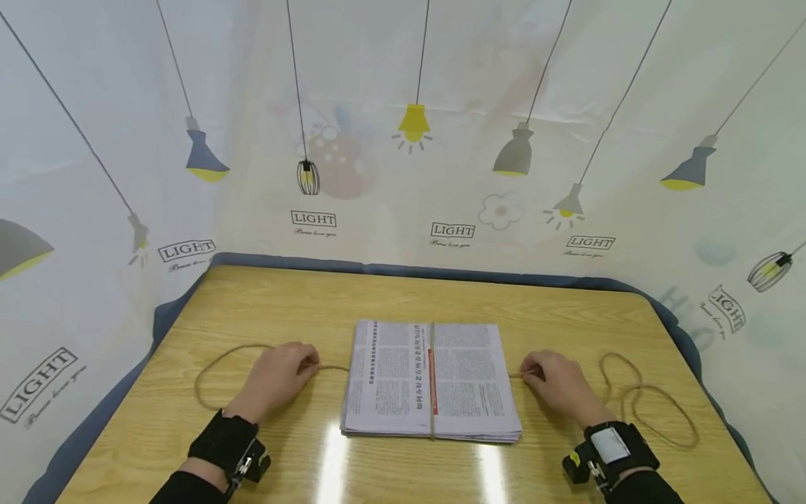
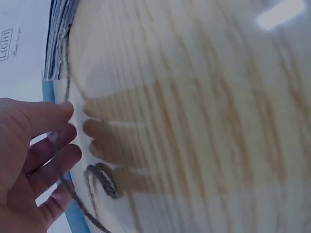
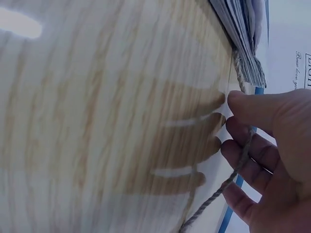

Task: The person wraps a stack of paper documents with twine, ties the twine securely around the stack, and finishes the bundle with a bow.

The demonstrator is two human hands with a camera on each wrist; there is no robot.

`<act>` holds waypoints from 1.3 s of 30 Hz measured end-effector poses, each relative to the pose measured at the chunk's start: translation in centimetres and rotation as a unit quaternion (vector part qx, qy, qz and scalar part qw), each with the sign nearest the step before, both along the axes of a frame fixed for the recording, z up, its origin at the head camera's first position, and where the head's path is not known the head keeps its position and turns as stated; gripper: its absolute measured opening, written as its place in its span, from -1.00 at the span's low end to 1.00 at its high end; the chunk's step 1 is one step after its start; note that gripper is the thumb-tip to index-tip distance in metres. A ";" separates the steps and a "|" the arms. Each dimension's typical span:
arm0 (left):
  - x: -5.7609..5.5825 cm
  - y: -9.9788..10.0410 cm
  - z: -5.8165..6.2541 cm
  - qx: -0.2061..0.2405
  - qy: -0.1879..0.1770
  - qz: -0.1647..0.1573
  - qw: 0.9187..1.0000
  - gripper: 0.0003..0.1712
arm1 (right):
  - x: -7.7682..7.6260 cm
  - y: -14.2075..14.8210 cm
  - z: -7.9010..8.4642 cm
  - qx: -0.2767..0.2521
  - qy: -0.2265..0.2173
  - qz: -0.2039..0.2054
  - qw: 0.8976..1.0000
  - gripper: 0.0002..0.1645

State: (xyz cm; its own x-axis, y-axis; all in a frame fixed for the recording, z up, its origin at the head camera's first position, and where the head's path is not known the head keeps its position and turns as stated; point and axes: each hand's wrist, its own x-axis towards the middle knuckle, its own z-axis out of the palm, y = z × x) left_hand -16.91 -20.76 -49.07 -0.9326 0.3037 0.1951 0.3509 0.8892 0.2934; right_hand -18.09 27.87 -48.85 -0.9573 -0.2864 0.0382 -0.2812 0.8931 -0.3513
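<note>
A stack of folded newspapers (image 1: 390,378) lies flat on the wooden table. One strand of brown twine (image 1: 432,392) runs over its top from back to front, and twine comes out from under both sides. Left of the stack, my left hand (image 1: 283,371) pinches the twine between thumb and forefinger; the left wrist view shows the cord (image 2: 68,187) trailing past the other fingers. On the opposite side my right hand (image 1: 557,381) pinches the other length, and its cord (image 3: 218,191) hangs across the fingers in the right wrist view.
Loose twine (image 1: 200,378) curves on the table behind the left hand. More twine (image 1: 642,388) lies in loops beyond the right wrist. The wooden table (image 1: 290,294) meets a cloth backdrop (image 1: 378,231) printed with lamps at its far edge.
</note>
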 end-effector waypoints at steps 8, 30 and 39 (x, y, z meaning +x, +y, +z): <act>1.0 0.6 1.2 0.053 0.016 0.043 0.998 -0.94 | -0.2 -0.1 0.0 -0.006 0.019 0.008 1.000 -0.87; 2.2 4.1 0.5 0.467 -0.356 0.219 0.779 -0.62 | -0.1 -0.8 0.4 -0.053 -0.005 0.019 0.998 -0.91; 2.3 1.2 1.1 0.314 -0.213 0.224 0.898 -0.68 | -0.1 -0.8 0.0 -0.055 -0.005 0.018 0.998 -0.91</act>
